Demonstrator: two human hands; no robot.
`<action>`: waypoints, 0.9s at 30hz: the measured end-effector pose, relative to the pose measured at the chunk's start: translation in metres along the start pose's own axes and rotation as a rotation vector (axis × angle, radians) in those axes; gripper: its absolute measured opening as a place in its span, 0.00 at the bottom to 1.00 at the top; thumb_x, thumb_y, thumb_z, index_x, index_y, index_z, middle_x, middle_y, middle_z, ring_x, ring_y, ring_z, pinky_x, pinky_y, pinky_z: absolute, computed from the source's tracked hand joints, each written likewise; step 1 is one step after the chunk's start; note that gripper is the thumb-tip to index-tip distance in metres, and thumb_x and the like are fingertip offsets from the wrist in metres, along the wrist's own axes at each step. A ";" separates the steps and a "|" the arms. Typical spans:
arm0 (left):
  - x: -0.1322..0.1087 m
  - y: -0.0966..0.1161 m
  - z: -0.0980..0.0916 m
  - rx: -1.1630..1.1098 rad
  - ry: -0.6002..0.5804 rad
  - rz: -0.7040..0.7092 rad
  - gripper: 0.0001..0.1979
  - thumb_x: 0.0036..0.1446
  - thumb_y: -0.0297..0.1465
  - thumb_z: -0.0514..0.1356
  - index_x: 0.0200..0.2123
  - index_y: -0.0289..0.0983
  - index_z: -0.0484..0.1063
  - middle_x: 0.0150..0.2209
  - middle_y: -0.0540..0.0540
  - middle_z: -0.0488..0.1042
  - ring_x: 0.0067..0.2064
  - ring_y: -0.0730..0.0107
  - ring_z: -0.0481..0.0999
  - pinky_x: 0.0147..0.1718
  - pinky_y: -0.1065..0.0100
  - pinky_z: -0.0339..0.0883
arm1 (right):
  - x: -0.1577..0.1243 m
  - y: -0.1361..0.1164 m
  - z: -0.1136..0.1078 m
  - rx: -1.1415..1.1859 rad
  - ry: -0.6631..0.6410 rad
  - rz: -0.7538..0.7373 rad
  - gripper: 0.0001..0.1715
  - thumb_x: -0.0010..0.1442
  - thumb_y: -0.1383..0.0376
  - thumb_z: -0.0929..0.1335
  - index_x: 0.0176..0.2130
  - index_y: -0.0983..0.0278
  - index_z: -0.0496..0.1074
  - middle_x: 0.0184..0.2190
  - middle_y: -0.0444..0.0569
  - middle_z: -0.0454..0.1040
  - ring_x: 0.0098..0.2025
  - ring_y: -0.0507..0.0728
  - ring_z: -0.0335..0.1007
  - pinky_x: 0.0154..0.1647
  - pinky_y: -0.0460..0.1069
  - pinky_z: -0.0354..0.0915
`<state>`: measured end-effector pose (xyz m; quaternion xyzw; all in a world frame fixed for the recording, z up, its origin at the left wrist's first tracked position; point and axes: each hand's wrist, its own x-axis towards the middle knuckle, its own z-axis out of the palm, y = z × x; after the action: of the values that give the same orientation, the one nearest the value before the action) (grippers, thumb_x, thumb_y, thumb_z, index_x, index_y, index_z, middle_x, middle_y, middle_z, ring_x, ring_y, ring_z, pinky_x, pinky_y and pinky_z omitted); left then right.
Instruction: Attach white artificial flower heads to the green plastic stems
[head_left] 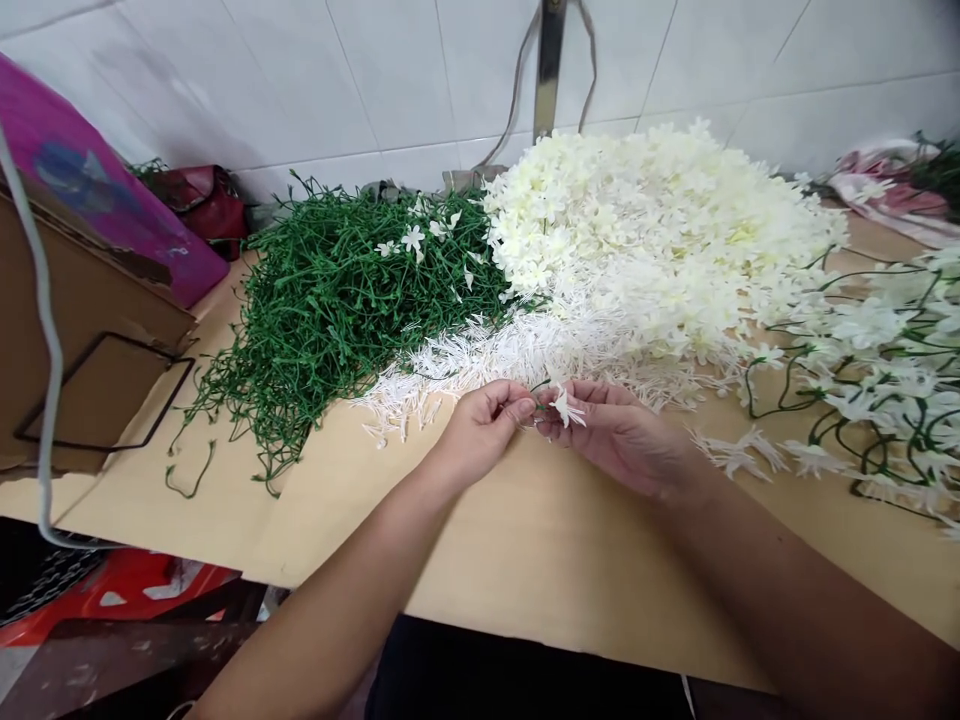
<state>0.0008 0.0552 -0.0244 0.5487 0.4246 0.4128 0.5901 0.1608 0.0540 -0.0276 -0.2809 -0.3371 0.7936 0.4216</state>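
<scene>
A: Nearest first?

B: Bare stretch of table (525, 560) at 6 o'clock. Just beyond, left hand (480, 425) and right hand (615, 435) meeting fingertip to fingertip.

A: Grip?

B: Both narrow. Right pinched on a small white flower (564, 408), held just above the table. Left thumb and forefinger closed on something thin right beside it, perhaps a green stem tip; too small to tell.

A: Done so far?

B: At 3 o'clock, a spread of flowered green sprays (877, 370), blossoms seated on stems. Near them, a few loose white blossoms (735, 452) flat on the table. Judged a modest share.

A: And left?

B: Plenty, by the look of it. Just past the hands at 12 o'clock, a drift of white spiky pieces (510, 360). At 10 o'clock, a big tangle of bare green stems (337, 300), only a handful of flowers on top. At 1 o'clock, a tall heap of cream petals (660, 230), touching both. Far more unjoined than joined, so probably early to midway.

A: Farther out?

B: Cardboard box (82, 340) at 9 o'clock, red bag (202, 200) at 10 behind the stems, then tiled wall (300, 70) across the back.
</scene>
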 end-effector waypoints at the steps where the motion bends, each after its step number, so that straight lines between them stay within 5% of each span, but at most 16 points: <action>1: 0.000 0.000 0.000 -0.023 -0.013 -0.013 0.12 0.48 0.38 0.61 0.24 0.34 0.66 0.23 0.50 0.70 0.28 0.75 0.69 0.31 0.70 0.62 | 0.000 0.000 0.000 0.009 -0.004 0.012 0.04 0.46 0.67 0.72 0.23 0.63 0.72 0.25 0.43 0.73 0.33 0.52 0.70 0.43 0.51 0.65; 19: 0.002 0.007 0.005 -0.062 -0.013 -0.152 0.07 0.52 0.25 0.55 0.23 0.33 0.64 0.21 0.52 0.69 0.25 0.78 0.68 0.30 0.72 0.62 | -0.001 0.000 0.004 -0.057 0.055 0.083 0.07 0.46 0.64 0.73 0.25 0.63 0.71 0.22 0.41 0.70 0.26 0.48 0.65 0.34 0.46 0.62; 27: 0.004 0.006 0.005 -0.057 -0.015 -0.181 0.09 0.52 0.26 0.55 0.21 0.34 0.61 0.20 0.53 0.66 0.25 0.77 0.68 0.29 0.72 0.61 | 0.001 0.004 0.009 -0.051 0.089 0.080 0.09 0.45 0.62 0.74 0.24 0.62 0.70 0.19 0.40 0.70 0.28 0.50 0.68 0.38 0.49 0.64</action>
<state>0.0067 0.0582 -0.0184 0.4942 0.4562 0.3653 0.6436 0.1516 0.0507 -0.0255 -0.3399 -0.3266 0.7877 0.3967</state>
